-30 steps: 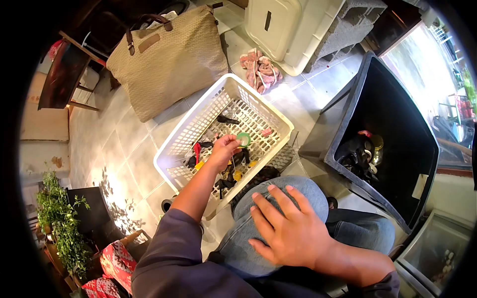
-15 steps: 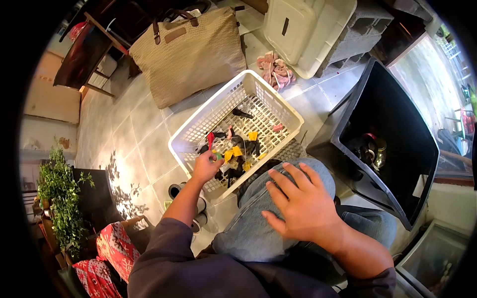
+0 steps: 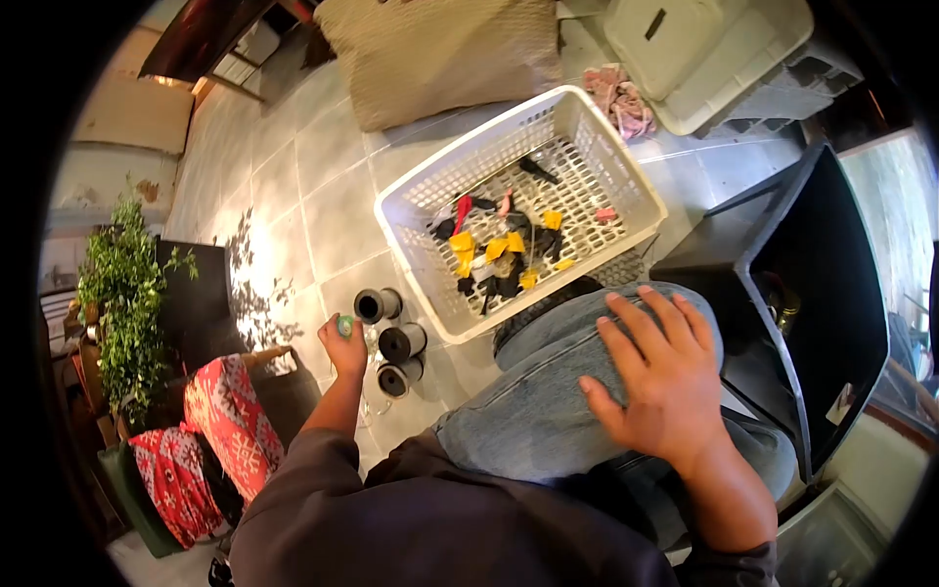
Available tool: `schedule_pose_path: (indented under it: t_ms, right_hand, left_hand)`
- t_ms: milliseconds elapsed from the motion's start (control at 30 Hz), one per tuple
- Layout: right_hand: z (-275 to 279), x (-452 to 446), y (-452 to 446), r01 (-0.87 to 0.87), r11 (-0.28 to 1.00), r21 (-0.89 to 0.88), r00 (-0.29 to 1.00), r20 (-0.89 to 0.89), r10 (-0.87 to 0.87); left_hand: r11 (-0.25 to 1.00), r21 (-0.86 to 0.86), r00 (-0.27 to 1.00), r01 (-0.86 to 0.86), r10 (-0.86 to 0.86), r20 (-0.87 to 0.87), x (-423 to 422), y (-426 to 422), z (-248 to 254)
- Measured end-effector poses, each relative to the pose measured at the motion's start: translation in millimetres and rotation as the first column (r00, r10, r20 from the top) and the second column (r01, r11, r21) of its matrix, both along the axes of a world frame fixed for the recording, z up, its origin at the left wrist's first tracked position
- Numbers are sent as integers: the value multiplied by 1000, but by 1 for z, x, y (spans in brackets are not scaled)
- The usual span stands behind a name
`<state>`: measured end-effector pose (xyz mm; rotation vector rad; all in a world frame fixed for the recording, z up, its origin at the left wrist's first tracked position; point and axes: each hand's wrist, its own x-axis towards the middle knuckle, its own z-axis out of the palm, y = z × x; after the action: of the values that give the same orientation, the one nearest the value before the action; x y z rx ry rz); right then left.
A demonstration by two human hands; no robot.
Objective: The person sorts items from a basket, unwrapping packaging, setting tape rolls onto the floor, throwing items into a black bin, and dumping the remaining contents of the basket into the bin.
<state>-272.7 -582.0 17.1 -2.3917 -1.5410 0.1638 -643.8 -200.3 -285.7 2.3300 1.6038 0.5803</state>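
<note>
My left hand (image 3: 346,356) is closed around a small round green item (image 3: 345,325), whose exact kind I cannot make out. It hovers just left of several dark spools (image 3: 401,342) standing or lying on the tiles. My right hand (image 3: 670,391) rests on my jeans-covered knee (image 3: 548,391) with its fingers spread, holding nothing. Beyond my knees, a white plastic basket (image 3: 430,175) contains scattered black, yellow and red scraps (image 3: 504,245).
A black bin (image 3: 831,293) lies open toward me on the right. At the back are a woven bag (image 3: 440,59), a pink cloth (image 3: 619,101) and a pale plastic container (image 3: 704,59). Red patterned fabric (image 3: 230,411) and a leafy plant (image 3: 122,303) are on the left.
My left hand has moved out of the basket to the left, carrying the green item to beside the spools. The view has shifted; my right hand stays on the knee.
</note>
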Motion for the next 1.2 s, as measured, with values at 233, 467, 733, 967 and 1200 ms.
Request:
schedule_pose_path:
  t_ms: [233,467,733,967,1200]
  right_hand:
    - [-1,0,4,8,999,-32,1000,3,-7]
    - [0,3,2,25,997,-78,998,-53,-29]
    - [-10,12,-1,31,999,19,996,-90,-30]
    - [-12,24,-12,29,999,-34,989,-146,-34]
    - [-13,31,-11,-3,999,-36,987,-162,-3]
  left_hand:
    - [909,-259,940,-326,282,-195,-103,48,-68]
    - [985,60,911,161,-172,376,133,35,35]
    - [454,-267,503,850,-849,160,412,-20,-37]
    - [584,-494,511,644,-809,-290,507,-50,-81]
    - [659,-473,494,585,-752,-437,498,-80,-101]
